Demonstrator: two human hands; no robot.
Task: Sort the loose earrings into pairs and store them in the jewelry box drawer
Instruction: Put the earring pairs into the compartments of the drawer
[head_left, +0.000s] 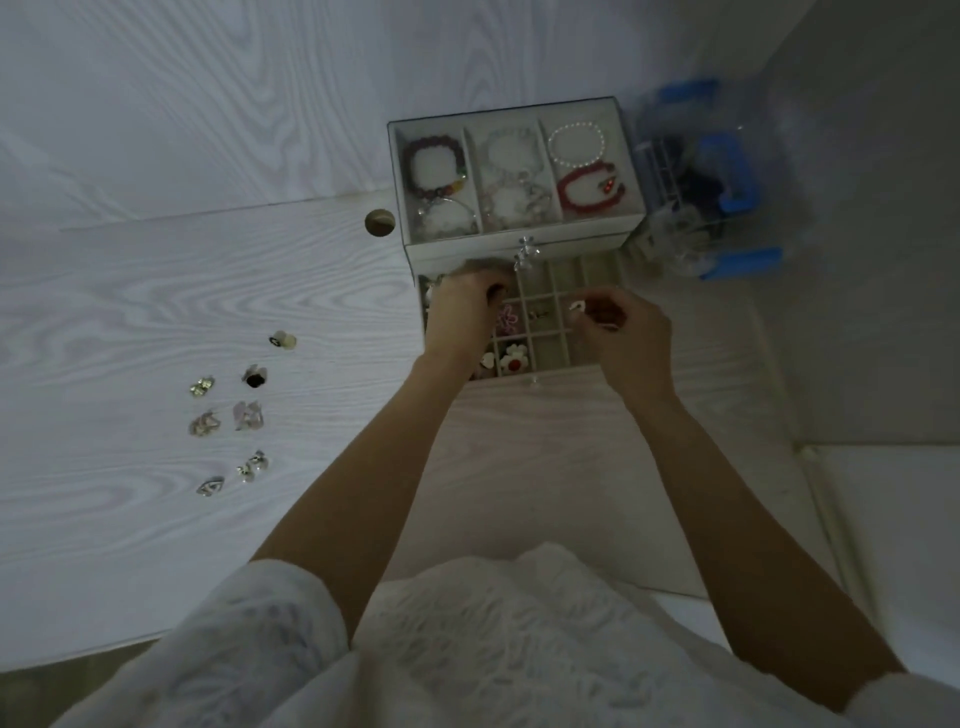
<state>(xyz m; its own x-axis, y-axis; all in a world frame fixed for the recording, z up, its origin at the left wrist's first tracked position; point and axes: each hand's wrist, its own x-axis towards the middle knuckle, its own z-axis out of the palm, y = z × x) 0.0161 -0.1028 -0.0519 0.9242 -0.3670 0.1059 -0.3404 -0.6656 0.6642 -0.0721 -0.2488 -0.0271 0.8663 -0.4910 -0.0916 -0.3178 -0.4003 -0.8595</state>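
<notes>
Over on the left of the surface (156, 291), loose earrings (228, 421) are lying in pairs. Further right, the left hand (460, 312) is curling over the open drawer (550, 332), its grasp hidden. Her right hand (621, 332) is pinching a small earring (575, 306); she should be lowering it into one free compartment.

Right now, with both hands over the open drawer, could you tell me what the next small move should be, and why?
Probably lower the small white earring pinched in the right hand into an empty cell of the drawer. It hovers just above the bare grid, and the left hand is already down in the drawer's left cells.
</notes>
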